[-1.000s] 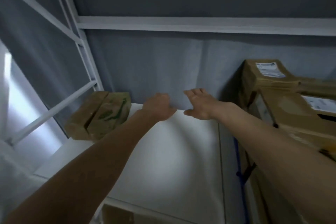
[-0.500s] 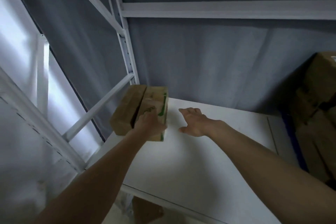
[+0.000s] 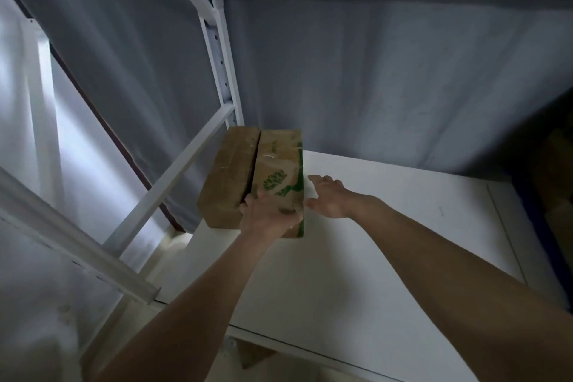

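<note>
Two brown cardboard boxes stand side by side at the back left of a white shelf point(image 3: 356, 257). The right box point(image 3: 279, 170) has green print and clear tape; the plain box point(image 3: 229, 180) is pressed against its left side. My left hand point(image 3: 268, 215) grips the near end of the green-printed box, fingers curled over its top edge. Just right of that box, my right hand point(image 3: 328, 195) is open with fingers stretched toward its side; whether it touches the box I cannot tell.
White metal rack uprights and a diagonal brace point(image 3: 173, 177) run close by the boxes on the left. Grey fabric point(image 3: 387, 71) hangs behind the shelf. More cardboard boxes point(image 3: 558, 183) sit in shadow at the far right edge. Another box shows below the shelf.
Both hands have moved from the back middle of the shelf leftward to the two boxes. The left hand took hold of the green-printed box; the right hand came up beside it.
</note>
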Tool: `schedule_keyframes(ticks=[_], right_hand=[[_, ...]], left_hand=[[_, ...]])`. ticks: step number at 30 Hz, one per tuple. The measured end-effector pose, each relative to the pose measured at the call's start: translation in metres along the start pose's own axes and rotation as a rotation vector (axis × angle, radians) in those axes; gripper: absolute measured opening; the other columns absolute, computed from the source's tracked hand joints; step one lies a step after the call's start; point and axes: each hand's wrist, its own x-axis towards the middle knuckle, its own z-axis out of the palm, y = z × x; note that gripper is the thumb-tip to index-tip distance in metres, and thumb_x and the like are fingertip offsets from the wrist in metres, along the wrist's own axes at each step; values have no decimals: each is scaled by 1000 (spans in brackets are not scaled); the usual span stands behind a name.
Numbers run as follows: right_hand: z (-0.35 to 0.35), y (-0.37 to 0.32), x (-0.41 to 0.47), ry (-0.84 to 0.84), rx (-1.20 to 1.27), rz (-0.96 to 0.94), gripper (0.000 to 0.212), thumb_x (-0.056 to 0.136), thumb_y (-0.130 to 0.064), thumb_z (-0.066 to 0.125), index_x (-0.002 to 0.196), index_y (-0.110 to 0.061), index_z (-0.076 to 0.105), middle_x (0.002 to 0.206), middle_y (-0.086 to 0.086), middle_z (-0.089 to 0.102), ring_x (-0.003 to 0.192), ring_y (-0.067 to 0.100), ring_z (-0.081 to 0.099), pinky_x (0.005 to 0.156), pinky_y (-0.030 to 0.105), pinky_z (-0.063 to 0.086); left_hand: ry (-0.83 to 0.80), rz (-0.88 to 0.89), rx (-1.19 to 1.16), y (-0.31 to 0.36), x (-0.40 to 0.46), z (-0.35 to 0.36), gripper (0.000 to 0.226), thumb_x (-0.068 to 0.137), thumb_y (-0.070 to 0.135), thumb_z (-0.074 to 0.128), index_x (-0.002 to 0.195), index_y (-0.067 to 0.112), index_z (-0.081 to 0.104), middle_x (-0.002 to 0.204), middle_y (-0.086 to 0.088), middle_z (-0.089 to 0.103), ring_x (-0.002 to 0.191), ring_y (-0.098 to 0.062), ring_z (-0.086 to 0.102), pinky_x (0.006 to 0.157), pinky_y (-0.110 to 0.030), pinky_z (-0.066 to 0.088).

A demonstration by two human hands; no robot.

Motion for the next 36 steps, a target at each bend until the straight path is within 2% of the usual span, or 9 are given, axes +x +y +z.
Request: schedule_keyframes(ticks=[5, 11, 15, 19, 21, 25, 29, 32, 36], right_hand=[[-3, 4, 33, 35, 58, 16, 56, 100, -27, 44, 148, -14, 19, 148, 13, 28, 136, 33, 26, 107, 40, 29], [7, 13, 68, 36, 247, 25, 58, 97, -32, 45, 147, -14, 21, 142, 10, 38, 130, 30, 39, 106, 39, 37], [10, 25, 77, 53, 394, 51, 59, 100, -29, 45, 148, -13, 15, 146, 9, 38, 131, 26, 42, 99, 29, 37], [12, 41, 89, 47, 525, 93, 74, 100, -41, 41, 152, -9, 0, 156, 9, 24, 141, 25, 31, 109, 31, 30], [13, 47, 97, 39, 599, 90, 73, 99, -47, 41, 152, -9, 8, 154, 8, 28, 138, 26, 34, 107, 31, 33], [22, 51, 104, 18, 719, 49, 66, 95, -56, 41, 146, -16, 29, 142, 6, 47, 126, 24, 49, 103, 35, 42], [27, 54, 103, 47, 818, 7, 51, 98, -46, 42, 142, -20, 36, 132, 0, 53, 121, 19, 51, 97, 27, 42], [22, 60, 95, 94, 854, 1, 53, 98, -47, 44, 143, -20, 34, 131, -2, 51, 120, 18, 50, 92, 25, 40], [13, 69, 77, 163, 881, -6, 60, 96, -48, 46, 146, -20, 29, 133, 0, 50, 119, 16, 50, 91, 24, 40]], left_hand=[[4, -56, 29, 13, 16, 11, 119, 63, 68, 71, 149, 11, 11, 146, -15, 23, 134, -34, 25, 106, -42, 33], [9, -113, -48, 17, 43, 13, 113, 63, 79, 61, 144, 10, 22, 140, -12, 39, 130, -31, 38, 106, -46, 36], [-76, -95, -298, 19, 62, 22, 101, 70, 60, 71, 146, 14, 22, 141, -6, 45, 128, -27, 46, 104, -41, 42], [-38, -84, -674, 22, 77, 31, 88, 69, 46, 80, 142, 21, 37, 132, -1, 55, 121, -23, 53, 103, -42, 45], [-72, -123, -879, 23, 81, 32, 80, 70, 43, 81, 138, 24, 43, 123, -1, 59, 113, -23, 58, 99, -45, 48], [-148, -214, -1070, 15, 89, 39, 89, 63, 57, 77, 141, 35, 40, 129, -4, 57, 111, -27, 59, 97, -49, 49], [-148, -173, -1093, 14, 86, 48, 74, 72, 55, 74, 138, 36, 44, 124, -1, 61, 108, -22, 62, 95, -47, 51], [-180, -145, -1124, 22, 78, 49, 66, 74, 51, 75, 132, 31, 50, 120, -2, 64, 106, -21, 64, 94, -45, 52], [-230, -121, -1145, 37, 66, 47, 32, 82, 41, 71, 108, 27, 61, 107, -3, 69, 100, -20, 66, 92, -40, 52]])
